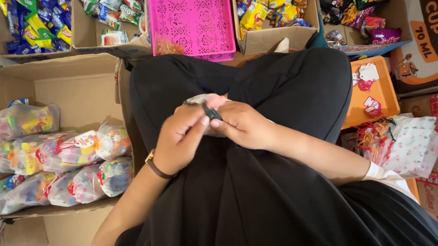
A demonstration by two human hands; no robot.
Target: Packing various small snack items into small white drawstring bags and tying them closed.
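Over the black lap, a clear pouch (202, 99) with dark tie (210, 111), pinched between left hand (178, 139) and right hand (240, 125).

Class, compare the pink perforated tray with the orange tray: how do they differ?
The pink tray is patterned with cut-out holes, the orange tray plain. The pink tray stands ahead of the knees, the orange one at the right. The orange tray carries small packets; the pink tray's visible face is bare.

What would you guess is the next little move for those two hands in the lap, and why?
Probably draw the dark tie tight around the small clear bag's neck. Both the left hand and the right hand pinch it there, and the finished bags in the cardboard box are tied shut with red ties.
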